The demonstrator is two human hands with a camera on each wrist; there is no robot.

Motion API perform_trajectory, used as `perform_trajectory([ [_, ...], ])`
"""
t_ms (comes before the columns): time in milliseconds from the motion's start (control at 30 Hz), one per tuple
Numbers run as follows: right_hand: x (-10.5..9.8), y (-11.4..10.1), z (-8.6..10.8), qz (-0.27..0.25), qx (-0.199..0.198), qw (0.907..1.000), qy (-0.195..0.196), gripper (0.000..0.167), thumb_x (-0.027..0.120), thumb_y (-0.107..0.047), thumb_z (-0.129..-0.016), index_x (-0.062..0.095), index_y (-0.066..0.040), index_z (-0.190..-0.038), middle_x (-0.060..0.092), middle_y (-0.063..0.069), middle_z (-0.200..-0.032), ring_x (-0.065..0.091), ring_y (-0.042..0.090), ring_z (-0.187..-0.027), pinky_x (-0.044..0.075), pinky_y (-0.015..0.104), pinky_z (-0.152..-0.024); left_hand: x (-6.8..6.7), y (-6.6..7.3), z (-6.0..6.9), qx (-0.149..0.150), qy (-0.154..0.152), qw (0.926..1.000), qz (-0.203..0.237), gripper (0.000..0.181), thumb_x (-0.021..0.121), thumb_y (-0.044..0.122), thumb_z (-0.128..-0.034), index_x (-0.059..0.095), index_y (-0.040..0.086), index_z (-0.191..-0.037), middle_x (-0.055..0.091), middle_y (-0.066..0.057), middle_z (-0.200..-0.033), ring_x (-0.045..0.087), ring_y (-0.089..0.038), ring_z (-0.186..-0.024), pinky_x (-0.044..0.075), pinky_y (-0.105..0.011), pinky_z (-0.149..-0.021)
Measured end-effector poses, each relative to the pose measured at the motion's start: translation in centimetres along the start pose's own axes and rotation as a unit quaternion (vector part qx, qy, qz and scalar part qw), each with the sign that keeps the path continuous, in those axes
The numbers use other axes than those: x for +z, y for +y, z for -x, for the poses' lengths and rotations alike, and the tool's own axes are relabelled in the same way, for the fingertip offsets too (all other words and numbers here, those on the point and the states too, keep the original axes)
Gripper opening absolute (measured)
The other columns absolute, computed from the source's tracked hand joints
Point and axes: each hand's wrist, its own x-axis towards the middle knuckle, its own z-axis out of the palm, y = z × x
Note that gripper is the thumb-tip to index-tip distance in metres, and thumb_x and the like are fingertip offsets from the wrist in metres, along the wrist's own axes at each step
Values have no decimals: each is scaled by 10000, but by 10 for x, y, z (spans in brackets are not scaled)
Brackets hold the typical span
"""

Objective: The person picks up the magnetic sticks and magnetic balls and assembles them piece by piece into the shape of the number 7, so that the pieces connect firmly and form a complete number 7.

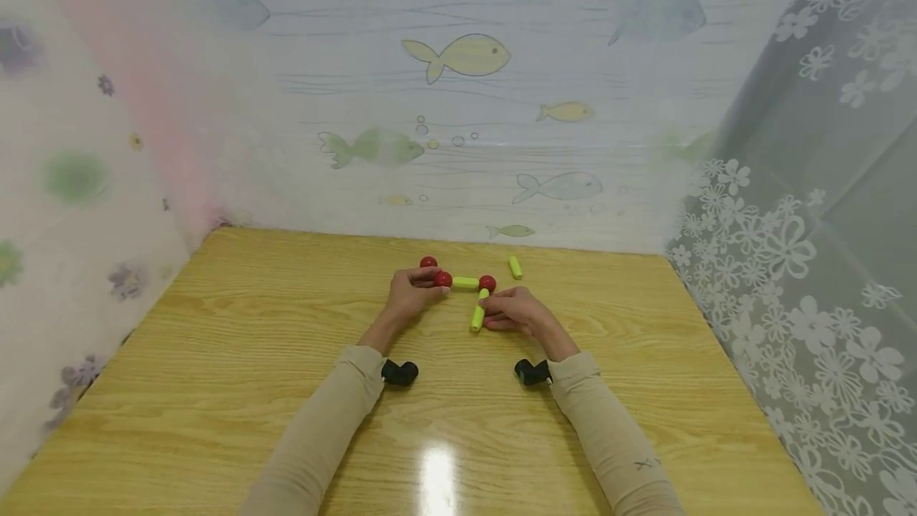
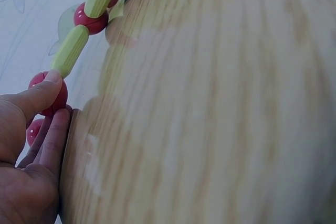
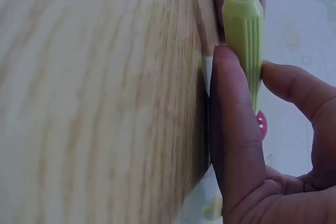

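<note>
The left hand (image 1: pixel 413 293) pinches a red ball (image 1: pixel 443 280) between thumb and fingers. From that ball a yellow-green rod (image 1: pixel 466 283) runs right to a second red ball (image 1: pixel 487 283). Another yellow-green rod (image 1: pixel 478 312) joins the second ball and points toward the near edge; the right hand (image 1: pixel 517 310) pinches it between thumb and fingers. In the right wrist view this rod (image 3: pixel 244 35) shows a dark round spot on its end face. The left wrist view shows the left thumb on the held ball (image 2: pixel 56 97).
Behind the left hand lies a loose red ball (image 1: pixel 428 261). A loose yellow-green rod (image 1: pixel 515 267) rests at the back, right of the joined pieces. The wooden table (image 1: pixel 286 325) meets a fish-patterned curtain (image 1: pixel 358 205). Black devices (image 1: pixel 399 373) are at both wrists.
</note>
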Motion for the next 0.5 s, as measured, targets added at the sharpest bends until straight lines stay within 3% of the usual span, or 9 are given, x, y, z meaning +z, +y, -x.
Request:
perform_trajectory([
  [500,3,-5,-1,424,-121,9990,68,251,658,-151,-902,620,51,-1045,668,137,-878,679,149,-705,557,264,-667,-2,0,-8,-22,-57,10000,-6,394,808,79,-749,686,48,-1122,653,-121,-1114,630,-243,-1006,518,-336,-843],
])
